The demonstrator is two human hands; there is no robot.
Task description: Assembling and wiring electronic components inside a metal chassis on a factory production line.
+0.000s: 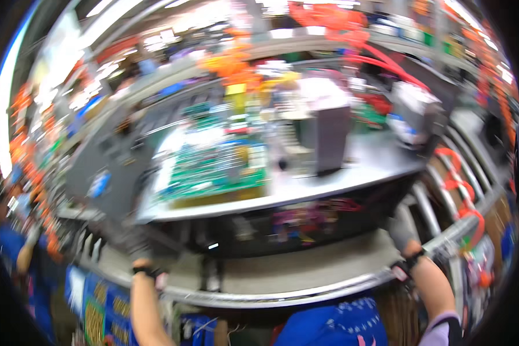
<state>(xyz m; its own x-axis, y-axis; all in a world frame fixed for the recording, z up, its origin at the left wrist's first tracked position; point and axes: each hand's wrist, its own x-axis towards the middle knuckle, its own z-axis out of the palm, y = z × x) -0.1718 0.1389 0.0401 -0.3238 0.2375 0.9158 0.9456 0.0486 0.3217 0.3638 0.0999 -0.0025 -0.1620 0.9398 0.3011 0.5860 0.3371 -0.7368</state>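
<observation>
A large open metal chassis (305, 190) lies in front of me, its near wall dark and its inner plate shiny. Inside, a green circuit board (213, 173) covers the left part, and a tall grey box-shaped module (331, 135) stands right of it. My left hand (137, 245), in a grey glove, is at the chassis's near left corner. By the near right corner is my right hand (402, 230), gloved likewise. Motion smears the fingers of both, so their grip does not show. A bundle of thin coloured wires (305, 219) shows at the dark near side.
Below the chassis runs a conveyor with a metal rail (271, 299) and rollers (427, 210) at the right. Orange coiled hoses (461, 184) hang on the right. Blue bins (106, 311) with small parts stand at lower left. Another person's arm (26, 254) shows at far left.
</observation>
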